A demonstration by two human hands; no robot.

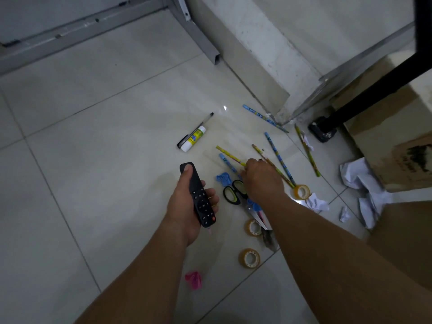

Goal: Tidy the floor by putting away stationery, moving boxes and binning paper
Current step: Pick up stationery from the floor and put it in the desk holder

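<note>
My left hand grips a black remote control above the tiled floor. My right hand reaches down onto a scatter of pencils, and its fingertips curl onto a yellow pencil beside a short blue pencil. More pencils lie around: a brown one, a blue one, a green one and a far blue one. A glue stick and a black pen lie farther off. Scissors lie under my right wrist. Crumpled white paper sits at the right.
Three tape rolls lie on the floor, with a blue scrap and a pink scrap. A cardboard box stands at the right behind a black table leg. A wall corner and metal frame lie beyond.
</note>
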